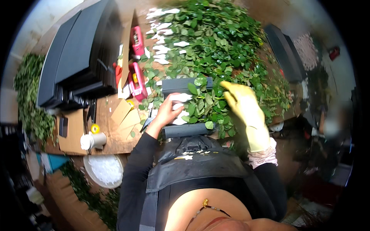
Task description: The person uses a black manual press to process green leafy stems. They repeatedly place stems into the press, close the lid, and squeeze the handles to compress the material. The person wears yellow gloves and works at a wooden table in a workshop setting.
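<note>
Before me, leafy stems with white-sleeved flower heads [181,97] lie crosswise between the raised sides of a dark corrugated sheet [188,130]. My bare left hand [170,109] rests at the sleeved heads, fingers bent over them; whether it grips one is unclear. My right hand [235,95], in a yellow rubber glove, is at the stem side of the leaves [211,104], its fingertips close to a stem. Whether it pinches that stem cannot be told. Beyond the sheet lies a large heap of leafy stems [219,37], with several white-sleeved heads [162,49] at its left.
Stacked dark sheets [78,49] stand at the left. Nearer are pink baskets [138,82], cardboard pieces [127,115], a white container [94,141] and a yellow tape roll [95,128]. A white tub [104,170] sits below the wooden table [115,145]. Another dark sheet [286,52] lies at the right.
</note>
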A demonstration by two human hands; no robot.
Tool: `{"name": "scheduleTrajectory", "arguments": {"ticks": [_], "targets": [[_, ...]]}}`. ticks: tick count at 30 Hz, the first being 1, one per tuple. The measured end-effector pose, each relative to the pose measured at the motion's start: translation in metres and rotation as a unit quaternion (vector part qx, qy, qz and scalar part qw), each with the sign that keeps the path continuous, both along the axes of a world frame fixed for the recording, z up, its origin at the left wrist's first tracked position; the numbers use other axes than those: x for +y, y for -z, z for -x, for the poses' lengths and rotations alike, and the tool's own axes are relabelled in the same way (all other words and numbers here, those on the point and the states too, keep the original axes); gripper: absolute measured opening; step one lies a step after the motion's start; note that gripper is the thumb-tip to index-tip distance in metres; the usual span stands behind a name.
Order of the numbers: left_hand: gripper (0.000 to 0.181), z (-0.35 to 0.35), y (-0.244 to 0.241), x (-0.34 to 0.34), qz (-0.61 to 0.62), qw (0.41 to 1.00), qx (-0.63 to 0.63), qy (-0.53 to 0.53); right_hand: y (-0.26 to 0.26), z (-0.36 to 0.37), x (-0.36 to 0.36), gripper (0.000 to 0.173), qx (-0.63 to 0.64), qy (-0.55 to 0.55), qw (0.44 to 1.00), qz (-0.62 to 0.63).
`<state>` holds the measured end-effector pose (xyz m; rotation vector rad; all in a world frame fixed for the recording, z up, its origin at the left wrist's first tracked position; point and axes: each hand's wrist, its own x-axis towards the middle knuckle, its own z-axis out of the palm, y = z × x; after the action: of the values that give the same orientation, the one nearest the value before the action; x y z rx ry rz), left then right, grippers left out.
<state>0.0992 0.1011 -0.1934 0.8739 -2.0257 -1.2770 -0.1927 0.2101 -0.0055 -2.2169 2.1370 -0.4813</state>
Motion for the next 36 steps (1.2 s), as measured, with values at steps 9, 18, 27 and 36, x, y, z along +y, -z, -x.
{"name": "scheduleTrajectory", "arguments": {"ticks": [9, 18, 27, 36], "targets": [[0.055, 0.004, -0.007, 0.004, -0.001, 0.998, -0.034, -0.043, 0.076, -0.091, -0.084, 0.042, 0.064, -0.006, 0.948, -0.312], [0.041, 0.013, -0.022, 0.002, -0.038, 0.972, -0.081, -0.219, 0.086, -0.082, -0.078, 0.041, 0.072, -0.029, 0.938, -0.337], [0.022, -0.052, -0.017, 0.009, -0.097, 0.904, 0.184, -0.372, 0.08, -0.078, -0.087, 0.042, -0.039, 0.02, 0.926, -0.375], [0.028, -0.01, 0.024, -0.014, -0.234, 0.959, 0.038, -0.158, 0.058, -0.098, -0.069, 0.039, -0.191, 0.225, 0.87, -0.396]]}}
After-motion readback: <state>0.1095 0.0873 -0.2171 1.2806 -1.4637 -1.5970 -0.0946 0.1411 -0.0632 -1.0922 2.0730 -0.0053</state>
